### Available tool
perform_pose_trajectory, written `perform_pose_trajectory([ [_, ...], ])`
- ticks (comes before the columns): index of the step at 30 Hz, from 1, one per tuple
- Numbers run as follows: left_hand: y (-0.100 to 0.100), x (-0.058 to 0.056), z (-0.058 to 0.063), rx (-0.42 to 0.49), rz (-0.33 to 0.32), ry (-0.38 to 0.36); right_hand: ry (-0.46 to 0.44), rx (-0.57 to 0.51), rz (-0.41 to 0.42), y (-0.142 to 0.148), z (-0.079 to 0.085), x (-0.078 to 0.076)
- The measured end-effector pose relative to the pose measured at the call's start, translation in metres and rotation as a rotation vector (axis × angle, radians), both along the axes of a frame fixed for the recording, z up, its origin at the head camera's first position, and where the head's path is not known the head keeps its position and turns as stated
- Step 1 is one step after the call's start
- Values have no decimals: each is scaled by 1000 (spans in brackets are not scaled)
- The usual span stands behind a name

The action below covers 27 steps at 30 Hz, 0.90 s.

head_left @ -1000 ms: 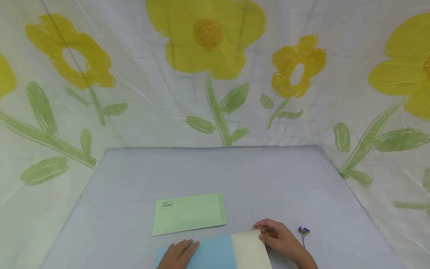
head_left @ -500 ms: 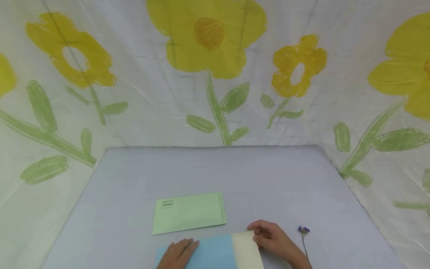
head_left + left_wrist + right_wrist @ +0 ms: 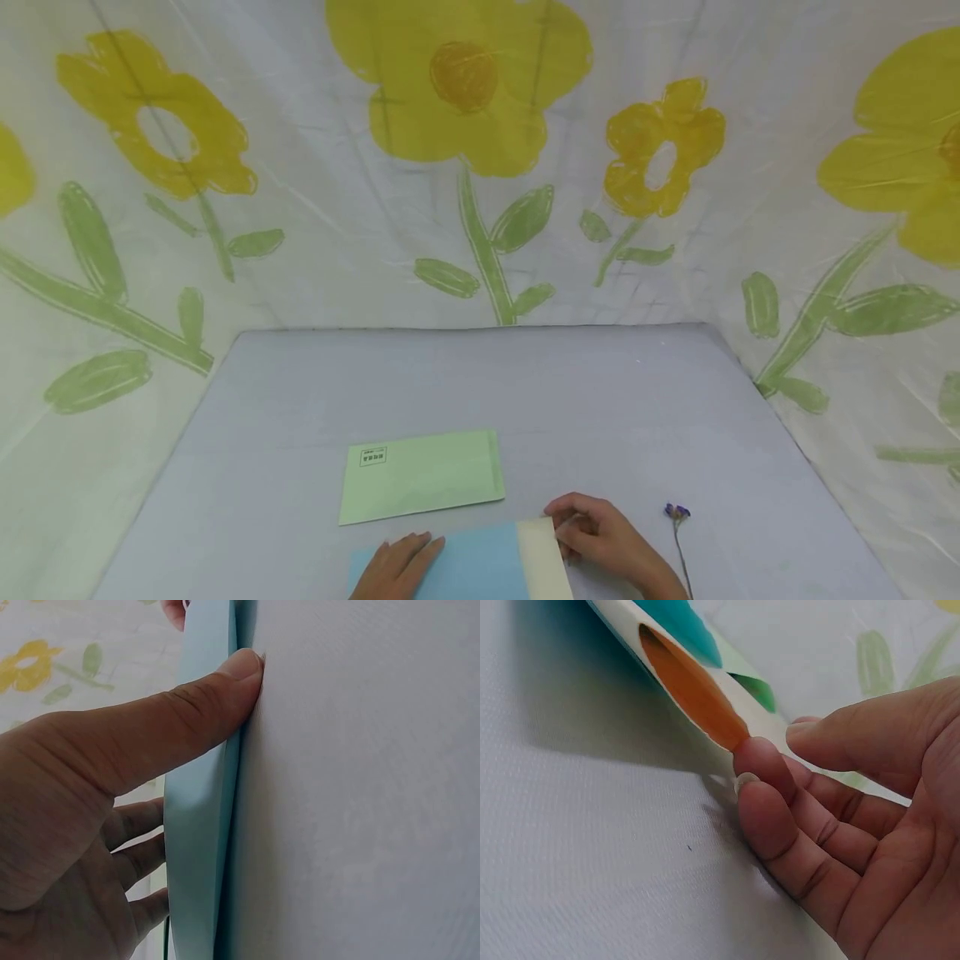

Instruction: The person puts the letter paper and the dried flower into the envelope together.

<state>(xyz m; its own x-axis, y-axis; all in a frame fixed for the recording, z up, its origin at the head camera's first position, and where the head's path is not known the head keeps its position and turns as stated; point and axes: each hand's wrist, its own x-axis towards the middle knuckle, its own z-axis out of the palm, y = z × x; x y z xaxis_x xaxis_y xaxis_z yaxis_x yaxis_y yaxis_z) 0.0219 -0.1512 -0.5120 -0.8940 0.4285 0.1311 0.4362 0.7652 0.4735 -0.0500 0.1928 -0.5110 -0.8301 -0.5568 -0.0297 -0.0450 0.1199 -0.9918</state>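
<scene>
Near the table's front edge lies a blue envelope (image 3: pixel 476 567), cut off by the head view. My left hand (image 3: pixel 397 571) holds its left part, fingers on top and, in the left wrist view, thumb (image 3: pixel 187 724) against its near edge. A strip of cream paper (image 3: pixel 542 562) sticks out of the envelope's right end. In the right wrist view the cream paper gapes at its end, with an orange inside (image 3: pixel 694 690). With curled fingers my right hand (image 3: pixel 603 542) holds the cream paper's far right corner. Its fingertips touch the paper's end.
Behind the blue envelope lies a pale green envelope (image 3: pixel 422 477) with a small printed box. To the right of my right hand is a thin-stemmed sprig of purple flowers (image 3: pixel 677 512). A white cloth (image 3: pixel 315 250) with painted yellow flowers surrounds the grey-white table (image 3: pixel 525 383).
My right hand has moved left with the cream paper, which has slid further into the blue envelope. Its visible strip is narrower. My left hand and the blue envelope have stayed in place.
</scene>
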Motion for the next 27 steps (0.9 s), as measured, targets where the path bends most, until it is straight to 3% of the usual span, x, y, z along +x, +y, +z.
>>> perform_pose_trajectory([
  [5,0,0,-1,2,1,21,-60,6,-7,-4,2,2],
  [13,0,0,-1,-10,7,-1,-71,-6,6,-9,3,4],
  [27,2,1,-8,-14,28,113,-101,-23,18,-18,6,4],
])
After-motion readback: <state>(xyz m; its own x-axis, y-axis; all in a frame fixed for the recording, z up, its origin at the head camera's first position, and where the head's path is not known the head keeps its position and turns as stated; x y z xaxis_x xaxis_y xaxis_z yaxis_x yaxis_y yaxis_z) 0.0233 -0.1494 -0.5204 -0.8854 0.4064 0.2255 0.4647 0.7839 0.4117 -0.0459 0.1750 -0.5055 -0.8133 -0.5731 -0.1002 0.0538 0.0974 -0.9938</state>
